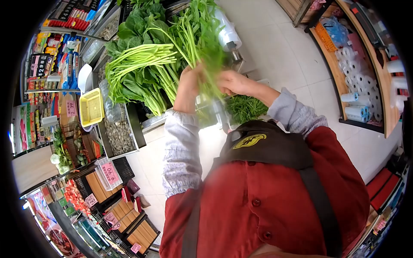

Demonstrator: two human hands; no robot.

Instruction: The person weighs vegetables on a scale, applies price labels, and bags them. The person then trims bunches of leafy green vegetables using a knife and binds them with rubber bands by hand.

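My left hand [192,79] is closed around a bunch of long-stemmed leafy greens [211,56], whose leafy tops are smeared by motion. From the other side my right hand [231,82] is curled in at the same bunch, with its fingertips partly hidden. Thin stems hang below between both hands. Just left of them lies a pile of pale-green stalks [144,58] with cut ends, on darker broad-leaf greens [133,31]. Under my right forearm sits a heap of fine green vegetables [246,108].
A clear plastic bag roll [228,32] stands beyond my hands. To the left are a yellow basket [91,107], a white scoop [85,77] and a bin of shellfish [119,135]. On the right, a wooden shelf [389,116] holds plastic rolls. Tiled floor [284,51] runs between.
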